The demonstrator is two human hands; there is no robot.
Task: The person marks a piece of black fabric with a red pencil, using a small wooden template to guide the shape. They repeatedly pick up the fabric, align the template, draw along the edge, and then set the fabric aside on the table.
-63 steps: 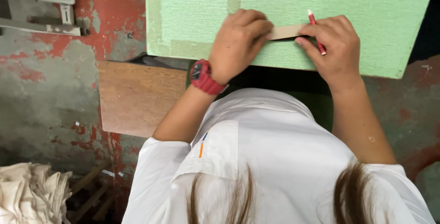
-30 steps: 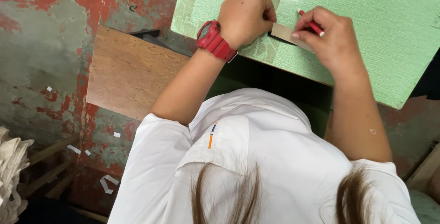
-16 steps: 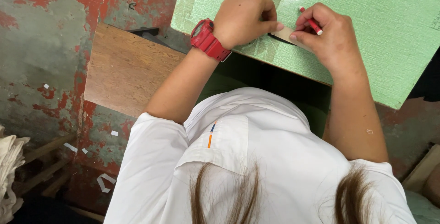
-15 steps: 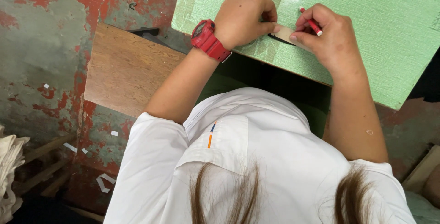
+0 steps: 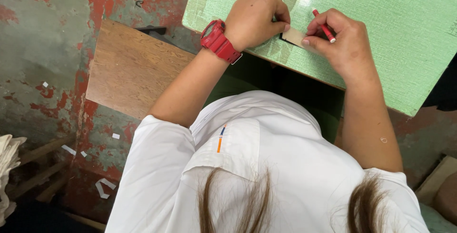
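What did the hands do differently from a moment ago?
Very little changed. The left hand still presses the small tan card strip onto the green desk, and the right hand still grips the red pencil beside it. Only the camera view shifted slightly.

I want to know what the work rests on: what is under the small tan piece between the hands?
The tan piece lies on the green table. A dark edge shows beneath it; both hands cover the ends.
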